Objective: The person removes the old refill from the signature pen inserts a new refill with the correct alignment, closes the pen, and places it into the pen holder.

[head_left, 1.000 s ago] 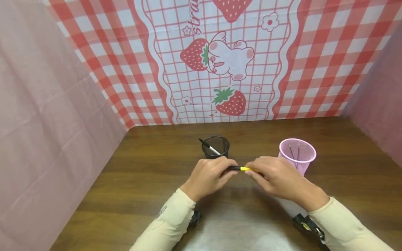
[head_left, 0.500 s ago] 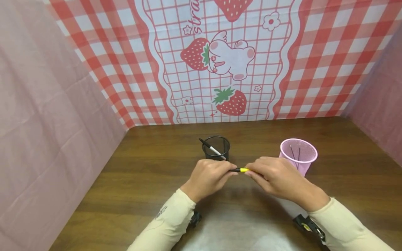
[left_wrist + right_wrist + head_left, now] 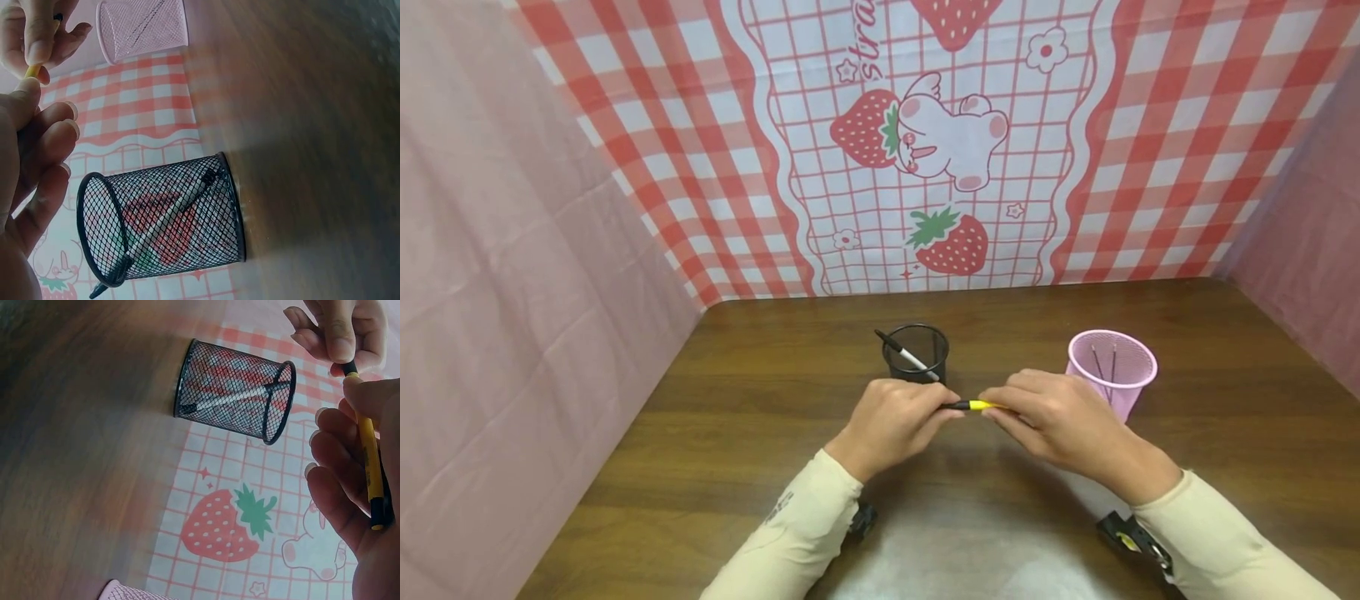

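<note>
A yellow marker with a black cap (image 3: 976, 405) is held level between my two hands, above the table. My left hand (image 3: 891, 425) pinches the black cap between thumb and fingers. The yellow barrel (image 3: 369, 453) lies in the grip of my right hand (image 3: 1060, 421), its black rear end showing near the palm in the right wrist view. Just behind my left hand stands a black mesh pen cup (image 3: 917, 333). A white marker with black ends (image 3: 165, 219) leans inside it, one end sticking out over the rim.
Behind my right hand is a pink mesh pen cup (image 3: 1112, 360) with two thin dark sticks inside. The brown wooden table (image 3: 760, 400) meets a strawberry-print cloth (image 3: 820, 208) at the back. Pink cloth walls (image 3: 535, 275) stand at both sides.
Both hands, still holding the marker, have shifted very slightly to the left. The two cups stay where they were.
</note>
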`<state>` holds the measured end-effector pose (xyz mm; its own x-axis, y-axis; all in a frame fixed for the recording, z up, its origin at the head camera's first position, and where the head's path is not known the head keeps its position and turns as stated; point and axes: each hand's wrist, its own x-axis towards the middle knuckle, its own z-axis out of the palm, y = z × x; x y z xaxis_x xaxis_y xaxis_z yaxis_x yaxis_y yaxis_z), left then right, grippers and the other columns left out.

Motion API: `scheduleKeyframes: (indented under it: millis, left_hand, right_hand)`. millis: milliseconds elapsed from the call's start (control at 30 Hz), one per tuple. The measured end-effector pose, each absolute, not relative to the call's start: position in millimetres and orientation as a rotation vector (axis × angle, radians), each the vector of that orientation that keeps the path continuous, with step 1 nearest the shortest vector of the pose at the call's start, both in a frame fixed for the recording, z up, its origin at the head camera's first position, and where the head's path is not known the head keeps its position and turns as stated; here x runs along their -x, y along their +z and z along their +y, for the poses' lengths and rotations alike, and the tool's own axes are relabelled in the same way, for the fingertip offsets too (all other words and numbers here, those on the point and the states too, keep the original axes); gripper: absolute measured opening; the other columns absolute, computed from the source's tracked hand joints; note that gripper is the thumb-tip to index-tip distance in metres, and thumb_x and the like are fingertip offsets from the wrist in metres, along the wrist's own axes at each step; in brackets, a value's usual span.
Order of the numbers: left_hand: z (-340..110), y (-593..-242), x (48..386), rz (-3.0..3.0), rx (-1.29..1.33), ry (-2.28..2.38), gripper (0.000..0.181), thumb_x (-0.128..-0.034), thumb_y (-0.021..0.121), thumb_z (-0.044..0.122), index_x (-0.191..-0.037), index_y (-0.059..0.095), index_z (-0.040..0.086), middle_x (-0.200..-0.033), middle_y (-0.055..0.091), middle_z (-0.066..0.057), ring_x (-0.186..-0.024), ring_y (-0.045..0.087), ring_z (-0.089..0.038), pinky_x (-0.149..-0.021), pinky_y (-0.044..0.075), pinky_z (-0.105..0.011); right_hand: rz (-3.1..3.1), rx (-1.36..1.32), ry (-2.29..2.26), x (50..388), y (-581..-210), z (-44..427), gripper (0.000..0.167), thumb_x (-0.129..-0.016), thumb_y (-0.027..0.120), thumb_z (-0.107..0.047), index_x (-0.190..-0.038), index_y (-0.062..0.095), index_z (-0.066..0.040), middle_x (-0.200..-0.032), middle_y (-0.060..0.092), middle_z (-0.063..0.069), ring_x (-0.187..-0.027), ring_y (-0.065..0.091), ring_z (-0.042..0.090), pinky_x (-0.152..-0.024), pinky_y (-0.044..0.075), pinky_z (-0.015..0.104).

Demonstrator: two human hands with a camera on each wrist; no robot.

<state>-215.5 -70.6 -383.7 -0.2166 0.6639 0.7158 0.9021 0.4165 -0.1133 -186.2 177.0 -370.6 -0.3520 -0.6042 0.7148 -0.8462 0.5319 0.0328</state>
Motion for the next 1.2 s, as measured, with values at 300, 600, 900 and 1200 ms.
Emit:
scheduleKeyframes:
  millis: [300, 600, 900, 1200]
  left_hand:
    - [-71.9, -385.7, 217.6, -1.975, 1.328, -0.420, 0.013, -0.0927, 0.075, 0.027, -0.096, 0.069, 0.016, -0.079, 0.071, 0.011, -0.065, 0.064, 0.001, -0.060, 0.053, -0.019]
    - [-71.8, -389.0, 218.4, -1.989, 1.330, -0.411, 0.013, -0.0911, 0.076, 0.027, -0.095, 0.069, 0.016, -0.079, 0.070, 0.011, -0.066, 0.064, 0.001, -0.061, 0.053, -0.019]
    - [-73.4, -389.7, 217.2, -1.994, 1.330, -0.410, 0.015, -0.0879, 0.079, 0.024, -0.095, 0.070, 0.015, -0.080, 0.071, 0.010, -0.067, 0.064, 0.001, -0.061, 0.052, -0.019]
    - [-71.9, -389.8, 216.7, -1.979, 1.315, -0.399, 0.015, -0.0944, 0.072, 0.030, -0.097, 0.070, 0.016, -0.082, 0.071, 0.011, -0.069, 0.064, 0.001, -0.063, 0.052, -0.021]
  right_hand:
    - [-2.019, -1.157, 0.441, 188.0, -373.8, 173.3, 0.029, -0.103, 0.054, -0.034, -0.096, 0.074, -0.014, -0.080, 0.061, -0.010, -0.065, 0.052, 0.003, -0.051, 0.044, 0.022]
    - [-2.085, -1.141, 0.475, 188.2, -376.1, 173.4, 0.020, -0.096, 0.063, -0.033, -0.093, 0.070, -0.015, -0.080, 0.062, -0.011, -0.067, 0.054, 0.001, -0.053, 0.048, 0.024]
    - [-2.200, -1.112, 0.486, 186.2, -375.2, 177.5, 0.018, -0.093, 0.068, -0.032, -0.101, 0.073, -0.017, -0.082, 0.062, -0.013, -0.067, 0.056, 0.003, -0.054, 0.048, 0.027]
    - [-2.216, -1.130, 0.465, 186.9, -375.2, 180.8, 0.012, -0.099, 0.063, -0.028, -0.097, 0.073, -0.020, -0.081, 0.059, -0.016, -0.066, 0.053, 0.000, -0.054, 0.047, 0.027]
